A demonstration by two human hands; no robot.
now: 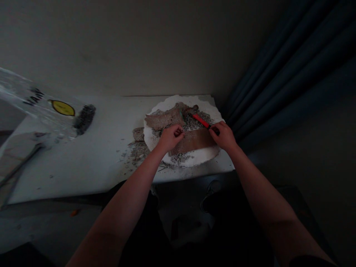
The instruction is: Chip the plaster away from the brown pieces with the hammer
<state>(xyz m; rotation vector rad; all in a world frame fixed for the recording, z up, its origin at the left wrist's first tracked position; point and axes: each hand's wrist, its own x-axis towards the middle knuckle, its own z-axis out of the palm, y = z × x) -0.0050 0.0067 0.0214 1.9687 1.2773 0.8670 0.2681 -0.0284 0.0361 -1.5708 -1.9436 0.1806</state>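
Note:
My right hand [223, 136] is closed around the black end of a hammer [201, 120] with a red handle. The hammer's head rests among grey crumbs [191, 122] on a rough-edged, roundish white sheet [150, 139]. Fingers curled together, my left hand [171, 137] sits over the left part of a flat brown slab [197, 141]; what it pinches, if anything, is too small to make out. Behind my left hand lies a second, rougher brown slab [165, 118] with a crumbly surface.
A clear plastic bag [47, 104] with a yellow label and dark grey bits stands on the white table [83, 159] at left. A brown chunk [138, 134] and loose crumbs [139, 152] lie beside the sheet. A dark curtain [283, 74] hangs close on the right.

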